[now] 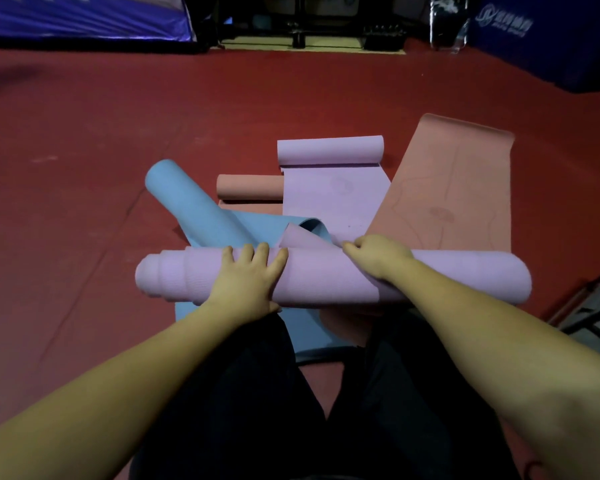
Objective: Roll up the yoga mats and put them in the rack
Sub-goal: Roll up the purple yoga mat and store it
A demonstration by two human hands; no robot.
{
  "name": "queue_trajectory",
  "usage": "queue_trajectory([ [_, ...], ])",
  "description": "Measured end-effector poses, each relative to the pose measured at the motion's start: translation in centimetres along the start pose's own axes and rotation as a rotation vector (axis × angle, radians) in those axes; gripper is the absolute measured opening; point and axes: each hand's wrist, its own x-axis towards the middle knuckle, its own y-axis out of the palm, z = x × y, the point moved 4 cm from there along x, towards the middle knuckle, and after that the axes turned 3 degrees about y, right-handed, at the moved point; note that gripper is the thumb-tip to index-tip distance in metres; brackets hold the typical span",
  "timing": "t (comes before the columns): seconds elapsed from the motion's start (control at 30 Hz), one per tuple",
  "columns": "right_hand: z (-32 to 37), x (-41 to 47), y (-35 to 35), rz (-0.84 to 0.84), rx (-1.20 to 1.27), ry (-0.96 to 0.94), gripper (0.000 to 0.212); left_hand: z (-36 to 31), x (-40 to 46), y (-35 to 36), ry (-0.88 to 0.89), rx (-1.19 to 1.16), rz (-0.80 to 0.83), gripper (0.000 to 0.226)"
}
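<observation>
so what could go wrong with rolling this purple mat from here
The near end of the purple mat is rolled unevenly: its left end telescopes out in steps, so it may end up cone-shaped. The left hand only presses flat on the roll, so the roll could loosen. The blue mat lies under it and could get dragged in.

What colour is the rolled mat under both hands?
Light purple mat, best seen in the head view.

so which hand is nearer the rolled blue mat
Left. The left hand presses on the purple roll just below the blue mat; the right hand grips farther right, beside the salmon mat.
</observation>
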Motion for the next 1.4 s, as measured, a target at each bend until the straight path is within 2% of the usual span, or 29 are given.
queue_trajectory([
  [0.13,0.2,-0.5,-2.2,0.051,-0.005,-0.012,0.061,1.0,0.1,-2.9,0.021,-0.014,0.019,0.106],
  [0.27,0.7,-0.8,-3.7,0.181,0.022,0.009,0.065,2.0,-0.7,-5.6,0.059,-0.091,0.092,0.105],
  [0.43,1.0,-1.0,-1.5,0.304,0.06,0.015,0.057,2.1,-1.2,-3.6,0.069,-0.233,0.313,0.101],
  [0.6,1.4,-0.7,-0.8,-0.072,-0.001,-0.111,0.041,3.5,0.0,-2.0,0.043,-0.439,0.428,0.095],
  [0.73,0.6,-2.9,-0.1,-0.309,0.026,-0.152,0.039,4.9,1.8,-1.2,-0.025,-0.669,0.654,0.096],
  [0.87,-0.3,-4.1,1.8,-0.417,-0.109,-0.123,0.068,5.6,4.0,-0.3,-0.076,-0.854,0.786,0.076],
  [1.0,-1.0,-3.5,2.1,-0.406,-0.109,-0.065,0.076,5.5,5.5,0.4,-0.104,-0.956,0.868,0.082],
  [1.1,-0.9,-2.5,1.7,-0.374,-0.108,-0.054,0.077,5.5,5.8,0.7,-0.103,-0.956,0.8,0.081],
  [1.23,-0.8,-1.2,1.7,-0.34,-0.119,-0.078,0.05,5.6,5.0,-0.3,0.03,-0.686,0.407,0.08],
  [1.4,-0.5,1.0,1.7,-0.205,-0.083,-0.057,0.056,2.8,1.4,0.3,0.045,-0.358,-0.018,0.073],
])
